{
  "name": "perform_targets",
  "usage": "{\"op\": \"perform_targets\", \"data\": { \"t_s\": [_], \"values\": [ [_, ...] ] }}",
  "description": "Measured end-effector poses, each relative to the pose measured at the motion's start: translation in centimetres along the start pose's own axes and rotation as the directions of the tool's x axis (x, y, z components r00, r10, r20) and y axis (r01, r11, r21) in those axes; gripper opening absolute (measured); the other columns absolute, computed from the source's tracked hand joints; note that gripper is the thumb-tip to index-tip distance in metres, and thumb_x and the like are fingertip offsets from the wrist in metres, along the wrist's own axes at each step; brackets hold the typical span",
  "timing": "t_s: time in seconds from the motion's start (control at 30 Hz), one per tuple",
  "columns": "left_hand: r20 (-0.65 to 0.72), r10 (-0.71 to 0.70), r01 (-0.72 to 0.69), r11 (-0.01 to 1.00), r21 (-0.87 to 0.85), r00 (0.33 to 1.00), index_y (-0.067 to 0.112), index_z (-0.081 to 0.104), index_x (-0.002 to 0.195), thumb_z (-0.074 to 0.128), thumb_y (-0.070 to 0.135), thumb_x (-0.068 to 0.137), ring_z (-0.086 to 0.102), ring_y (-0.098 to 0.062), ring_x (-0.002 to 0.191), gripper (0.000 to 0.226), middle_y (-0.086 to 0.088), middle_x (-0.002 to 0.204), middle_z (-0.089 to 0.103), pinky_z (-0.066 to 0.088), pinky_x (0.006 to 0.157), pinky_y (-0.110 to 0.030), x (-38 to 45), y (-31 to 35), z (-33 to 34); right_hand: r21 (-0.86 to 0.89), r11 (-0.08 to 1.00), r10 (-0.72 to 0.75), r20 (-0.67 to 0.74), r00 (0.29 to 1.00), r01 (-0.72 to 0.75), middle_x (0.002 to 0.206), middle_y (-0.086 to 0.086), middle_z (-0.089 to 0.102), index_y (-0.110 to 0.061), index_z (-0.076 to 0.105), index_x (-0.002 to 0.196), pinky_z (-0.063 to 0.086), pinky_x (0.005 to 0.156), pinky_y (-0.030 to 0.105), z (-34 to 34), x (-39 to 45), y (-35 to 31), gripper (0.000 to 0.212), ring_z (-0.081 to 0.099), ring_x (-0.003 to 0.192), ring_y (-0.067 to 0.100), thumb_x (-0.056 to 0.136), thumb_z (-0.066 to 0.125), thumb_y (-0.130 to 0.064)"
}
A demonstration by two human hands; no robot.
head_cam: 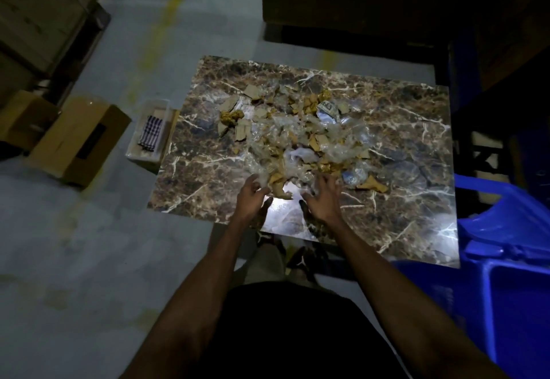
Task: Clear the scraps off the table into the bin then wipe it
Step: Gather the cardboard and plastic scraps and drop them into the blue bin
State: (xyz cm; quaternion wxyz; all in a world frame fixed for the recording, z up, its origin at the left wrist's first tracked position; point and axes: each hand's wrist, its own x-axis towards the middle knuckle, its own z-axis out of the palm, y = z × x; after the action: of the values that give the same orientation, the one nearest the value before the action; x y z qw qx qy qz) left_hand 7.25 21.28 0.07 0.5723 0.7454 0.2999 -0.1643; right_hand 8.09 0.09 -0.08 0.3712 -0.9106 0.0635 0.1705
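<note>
Both hands reach over the near edge of the marble-patterned table (401, 128) — the left hand (251, 197) and right hand (323, 200) lie with fingers spread and loosely bent against the near rim of the scraps (297, 134), gripping nothing firmly. That heap of cardboard bits and crumpled plastic sits mid-table, the blue bin (512, 274) stands near right, and a striped cloth (151, 132) lies in a clear tray (135, 148) at the left.

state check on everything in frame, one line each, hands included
left hand: fingers spread, at the near edge of the scraps, grip unclear
right hand: fingers spread, reaching into the scraps, grip unclear
scrap pile: cardboard bits and clear plastic, still on the table
marble-pattern table: not yet wiped
blue bin: open, right of the table
striped cloth: lying in a clear tray, untouched
cardboard box: on the floor
</note>
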Motion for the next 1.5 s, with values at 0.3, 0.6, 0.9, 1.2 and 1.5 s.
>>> {"op": "perform_targets", "data": {
  "t_s": [0.3, 0.6, 0.9, 1.2, 1.5],
  "values": [
    [-0.192, 0.106, -0.099, 0.994, 0.045, 0.976, 0.010, 0.054, 0.143, 0.073, 0.023, 0.093, 0.056, -0.019, 0.117, 0.055, -0.002, 0.134, 0.052, 0.045, 0.097, -0.030, 1.1, 1.1, -3.2, 0.114, 0.981, 0.183, -0.301, 0.936, -0.156, 0.157, 0.010, 0.037, -0.024, 0.052, 0.147, 0.032, 0.117, 0.062, 0.3, -0.2, 0.5, 0.068, 0.028, 0.147, 0.039, 0.087, 0.059, -0.056],
    [-0.079, 0.110, -0.113, 0.993, -0.025, 0.991, 0.027, 0.048, 0.152, 0.060, 0.046, 0.099, 0.040, -0.021, 0.144, 0.057, 0.001, 0.156, 0.045, 0.034, 0.120, -0.038, 5.5, 0.0, -0.2, 0.316, 0.947, 0.047, -0.301, 0.953, 0.053, 0.160, 0.001, 0.035, -0.021, 0.045, 0.152, 0.029, 0.121, 0.036, 9.1, 0.6, -7.5, 0.050, 0.027, 0.147, 0.010, 0.107, 0.046, -0.043],
    [0.113, 0.148, -0.128, 0.978, -0.162, 0.983, 0.020, 0.053, 0.149, 0.050, 0.035, 0.108, 0.055, -0.002, 0.128, 0.044, 0.013, 0.142, 0.057, 0.046, 0.095, -0.012, 3.9, 1.3, 0.5, 0.614, 0.787, 0.221, -0.206, 0.953, -0.050, 0.161, -0.013, 0.033, -0.042, 0.033, 0.157, 0.038, 0.120, 0.051, 12.5, 1.6, -10.7, 0.053, 0.035, 0.149, 0.013, 0.106, 0.046, -0.050],
    [0.170, 0.092, -0.021, 0.926, -0.376, 0.981, 0.006, 0.048, 0.150, 0.062, 0.045, 0.093, 0.040, -0.027, 0.148, 0.070, -0.015, 0.156, 0.046, 0.027, 0.127, -0.042, 3.7, 4.2, 0.2, 0.721, 0.692, 0.217, -0.243, 0.946, 0.026, 0.151, -0.010, 0.051, -0.053, 0.052, 0.141, 0.047, 0.114, 0.052, 9.4, 1.9, -14.2, 0.049, 0.050, 0.139, 0.010, 0.094, 0.055, -0.068],
    [0.121, 0.227, -0.143, 0.865, -0.480, 0.966, 0.008, 0.048, 0.147, 0.050, 0.025, 0.109, 0.062, 0.007, 0.111, 0.041, 0.007, 0.128, 0.060, 0.052, 0.095, -0.018, 1.7, 10.4, -0.6, 0.702, 0.666, 0.015, -0.350, 0.937, 0.252, 0.153, -0.010, 0.050, -0.025, 0.054, 0.149, 0.040, 0.119, 0.035, 3.8, 2.4, -18.3, 0.038, 0.044, 0.143, 0.005, 0.111, 0.047, -0.027]
  ]
}}
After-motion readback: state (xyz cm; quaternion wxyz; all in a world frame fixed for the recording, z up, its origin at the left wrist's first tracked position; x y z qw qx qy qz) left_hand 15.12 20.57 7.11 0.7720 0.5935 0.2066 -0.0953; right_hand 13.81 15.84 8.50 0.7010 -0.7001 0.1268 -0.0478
